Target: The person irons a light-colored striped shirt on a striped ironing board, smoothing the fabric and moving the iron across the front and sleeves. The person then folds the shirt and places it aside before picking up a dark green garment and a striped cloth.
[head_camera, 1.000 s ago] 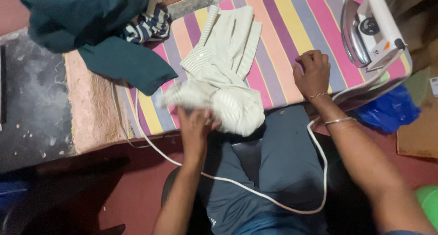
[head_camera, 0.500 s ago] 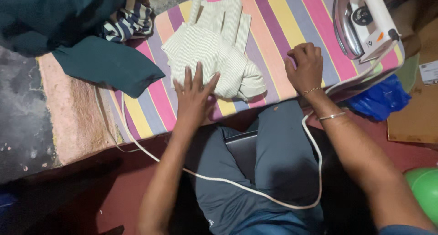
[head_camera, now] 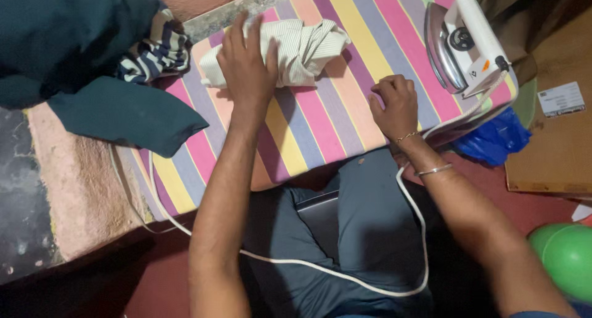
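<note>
A bunched cream striped shirt lies at the far side of a colourful striped cloth spread as an ironing surface. My left hand lies flat on the shirt's left part, fingers spread, pressing it. My right hand rests as a closed fist on the striped cloth near its front edge, with nothing seen in it. A white and silver electric iron stands on its side at the cloth's right end.
A dark green garment and a navy-and-white striped one are piled at the left. The iron's white cord loops over my lap. A blue bag, cardboard and a green ball lie at the right.
My left hand has pushed the cream shirt from the cloth's near edge up to its far side. The right fist has stayed in place.
</note>
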